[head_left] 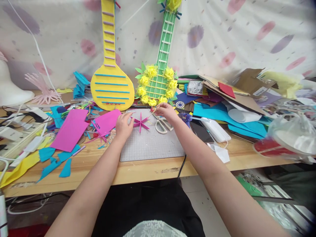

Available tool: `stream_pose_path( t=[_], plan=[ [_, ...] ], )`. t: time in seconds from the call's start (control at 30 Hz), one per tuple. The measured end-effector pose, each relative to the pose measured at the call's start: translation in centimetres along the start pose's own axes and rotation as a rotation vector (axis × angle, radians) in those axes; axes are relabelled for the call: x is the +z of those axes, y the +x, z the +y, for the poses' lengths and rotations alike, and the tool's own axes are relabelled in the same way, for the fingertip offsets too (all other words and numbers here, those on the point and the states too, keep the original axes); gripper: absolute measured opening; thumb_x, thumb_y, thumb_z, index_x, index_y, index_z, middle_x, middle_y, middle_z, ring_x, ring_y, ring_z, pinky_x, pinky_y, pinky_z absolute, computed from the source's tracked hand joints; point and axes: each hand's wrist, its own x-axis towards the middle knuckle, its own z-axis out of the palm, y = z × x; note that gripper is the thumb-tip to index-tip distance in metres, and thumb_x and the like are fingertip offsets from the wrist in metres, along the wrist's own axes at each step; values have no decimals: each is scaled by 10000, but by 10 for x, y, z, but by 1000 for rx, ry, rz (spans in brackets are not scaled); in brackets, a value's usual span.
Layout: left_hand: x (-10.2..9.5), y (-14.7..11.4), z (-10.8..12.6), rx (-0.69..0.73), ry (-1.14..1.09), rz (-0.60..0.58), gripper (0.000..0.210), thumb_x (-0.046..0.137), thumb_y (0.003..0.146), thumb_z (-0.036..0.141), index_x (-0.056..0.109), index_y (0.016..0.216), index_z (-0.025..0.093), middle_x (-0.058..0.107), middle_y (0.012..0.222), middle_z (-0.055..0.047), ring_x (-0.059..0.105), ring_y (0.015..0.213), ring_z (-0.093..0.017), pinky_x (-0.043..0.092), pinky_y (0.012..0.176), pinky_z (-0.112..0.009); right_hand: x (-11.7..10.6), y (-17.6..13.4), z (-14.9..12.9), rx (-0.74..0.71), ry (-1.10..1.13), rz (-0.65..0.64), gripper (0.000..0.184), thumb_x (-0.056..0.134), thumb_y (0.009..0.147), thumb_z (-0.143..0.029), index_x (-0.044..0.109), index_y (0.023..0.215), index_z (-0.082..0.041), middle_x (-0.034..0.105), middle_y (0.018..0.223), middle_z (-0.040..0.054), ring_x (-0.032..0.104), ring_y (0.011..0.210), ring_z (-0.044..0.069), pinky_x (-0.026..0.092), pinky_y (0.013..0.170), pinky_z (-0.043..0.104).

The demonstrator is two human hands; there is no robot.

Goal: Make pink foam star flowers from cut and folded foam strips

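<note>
Closest to me is a patch of white lacy cloth (155, 228) over a black garment (148, 204), with two bare forearms reaching past it to the wooden table (145, 169). In this head view, a magenta paper star (140, 122) sits near the upper part of the grey cutting mat (153, 148), between the hands. The left hand (124, 126) is at its left side, fingers bent and thumb near one arm; I can't tell whether they grip the paper. The right hand (166, 111) has its fingertips pinched together on what looks like a thin yellowish stick (151, 114), slanting toward the star. Scissors (161, 126) lie just beside, and a blue glue gun (185, 119) rests to the right. I'd judge the star's basic form done, its narrow arms meeting at a centre, though whether anything is left to add, I can't say. Behind, the green paper guitar (166, 46) looks well along, with white strings and yellow flowers (171, 73); the yellow paper guitar (112, 86) has its bars but shows no flowers. Magenta sheets (71, 130) lie to the left among blue scraps (65, 168).
</note>
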Motion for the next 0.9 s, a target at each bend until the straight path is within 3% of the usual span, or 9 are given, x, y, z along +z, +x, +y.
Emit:
stream_pose_path(
  t=[0.17, 0.27, 0.37, 0.47, 0.57, 0.73, 0.8, 0.9],
  plan=[
    [4, 30, 45, 34, -127, -333, 389, 554, 824, 345, 591, 1173, 179, 668, 1095, -73, 632, 921, -186, 477, 842, -312, 14, -4, 5, 6, 149, -40, 174, 672, 685, -178, 500, 715, -180, 600, 640, -35, 636, 651, 94, 526, 697, 254],
    [9, 48, 61, -18, -148, -438, 251, 538, 825, 272, 653, 1024, 171, 705, 928, -59, 643, 792, -166, 479, 751, -282, 20, -4, 3, 13, 179, -28, 156, 659, 692, -174, 506, 724, -182, 599, 623, -41, 627, 629, 83, 517, 678, 231],
    [10, 65, 59, -84, -127, -523, 184, 548, 811, 279, 672, 881, 163, 692, 767, -40, 621, 655, -147, 467, 650, -260, 23, -1, 1, 17, 196, 39, 116, 612, 708, -141, 504, 725, -179, 600, 623, -37, 628, 628, 83, 513, 659, 214],
    [2, 79, 43, -96, -30, -599, 133, 579, 776, 244, 675, 838, 175, 688, 741, -25, 607, 616, -144, 457, 609, -256, 19, 5, 1, 12, 270, 186, 109, 536, 739, -95, 474, 712, -181, 586, 605, -40, 616, 611, 70, 520, 666, 204],
    [-11, 90, 20, -172, 175, -455, 111, 579, 769, 213, 683, 795, 182, 692, 749, -40, 636, 723, -184, 478, 708, -294, 14, 12, 4, -2, 336, 295, 145, 494, 755, -61, 439, 717, -189, 562, 586, -54, 611, 603, 58, 534, 688, 202],
    [-22, 90, -9, -220, 349, -228, 205, 637, 720, 199, 684, 918, 181, 671, 1012, -113, 604, 1004, -288, 474, 876, -409, 20, 17, 16, 35, 338, 254, 194, 505, 751, -35, 416, 790, -203, 569, 632, -63, 637, 632, 65, 550, 712, 219],
    [-21, 85, -12, -152, 345, -193, 338, 657, 686, 168, 658, 1022, 205, 634, 1113, -117, 564, 1089, -298, 459, 921, -418, 24, 18, 21, 61, 329, 254, 178, 512, 768, -48, 416, 783, -197, 574, 654, -56, 637, 633, 57, 548, 713, 206],
    [-20, 75, -9, -190, 372, -210, 217, 578, 773, 273, 666, 957, 200, 667, 965, -122, 598, 1004, -321, 468, 875, -467, 27, 21, 24, 64, 287, 290, 155, 503, 799, -75, 408, 770, -194, 571, 667, -47, 636, 636, 54, 545, 703, 197]
  ],
)
